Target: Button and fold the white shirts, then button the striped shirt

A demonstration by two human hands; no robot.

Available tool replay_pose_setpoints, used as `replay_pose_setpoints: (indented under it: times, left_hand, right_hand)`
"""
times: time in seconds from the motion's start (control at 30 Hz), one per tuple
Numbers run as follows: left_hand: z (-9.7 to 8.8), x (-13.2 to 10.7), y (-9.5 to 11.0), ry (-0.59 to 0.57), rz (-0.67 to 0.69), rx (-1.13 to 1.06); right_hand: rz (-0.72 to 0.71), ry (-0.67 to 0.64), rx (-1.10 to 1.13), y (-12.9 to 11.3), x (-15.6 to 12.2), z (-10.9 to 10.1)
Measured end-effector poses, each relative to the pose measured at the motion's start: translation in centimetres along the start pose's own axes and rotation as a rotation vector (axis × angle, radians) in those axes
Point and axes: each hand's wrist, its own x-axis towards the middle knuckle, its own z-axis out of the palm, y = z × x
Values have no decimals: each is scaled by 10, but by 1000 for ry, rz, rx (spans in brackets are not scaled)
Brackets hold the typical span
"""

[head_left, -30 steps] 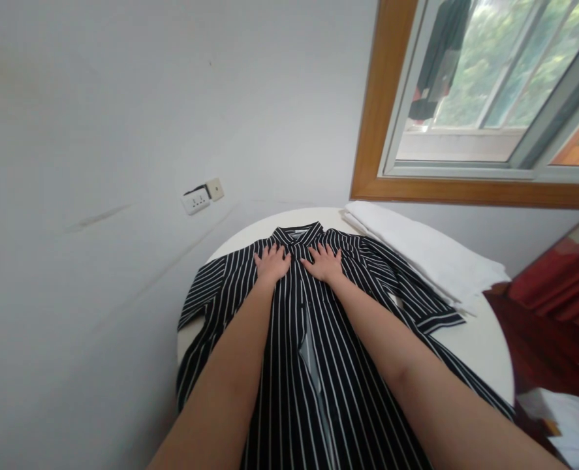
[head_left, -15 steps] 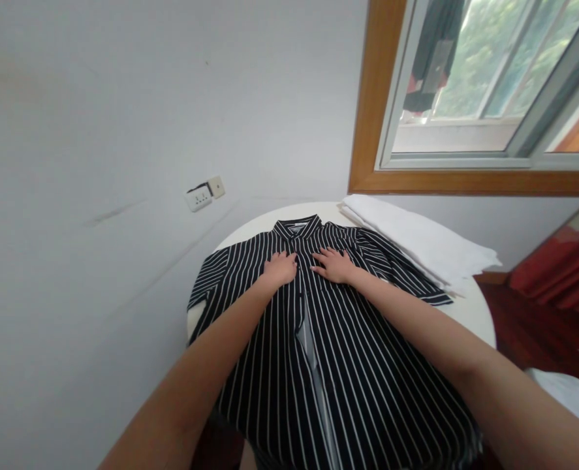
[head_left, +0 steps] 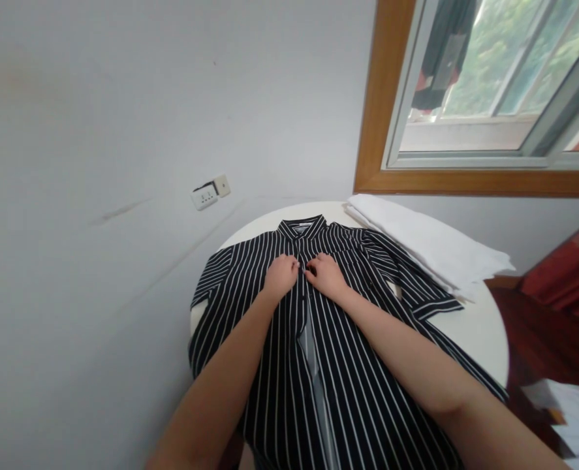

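Note:
A black shirt with white stripes (head_left: 362, 365) lies front up on a round white table (head_left: 489, 326), collar toward the wall. Its front is parted below the chest, showing a grey inner side. My left hand (head_left: 281, 274) is on the chest just left of the button strip, fingers curled in and closed on the cloth. Across the strip, my right hand (head_left: 326, 275) has its fingers bent and pinched at the cloth, close to the left one. The fingertips of both hands are partly hidden.
A folded white cloth (head_left: 426, 241) lies at the table's back right, beside a sleeve. Behind stand a wall with a socket (head_left: 204, 196) and a wood-framed window (head_left: 465, 181). White items (head_left: 576, 414) and a red curtain (head_left: 566, 281) are at the right.
Both hands have gone from lying flat with fingers spread to curled fingers, and have drawn closer together at the button strip. The shirt's right side has pulled in, baring more table.

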Motion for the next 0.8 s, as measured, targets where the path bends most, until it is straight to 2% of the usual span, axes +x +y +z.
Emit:
replay_pose_setpoints:
  times: [0.2,0.4,0.5,0.63,0.8]
  left_hand:
    - [2,-4,-4,0,110,-98]
    - [5,-4,-1,4,110,-98]
    - [5,-4,-1,-23,98,-76]
    - [1,-6,1,-55,83,-26]
    - [-2,-8,5,-62,79,18]
  right_hand:
    - [40,-4,-51,-6,-8,-1]
    - [9,12,-13,-1,-4,2]
    - [35,48,176,8,0,4]
    - [139,94,516,15,4,7]
    - [325,-15,1035,15,5,18]
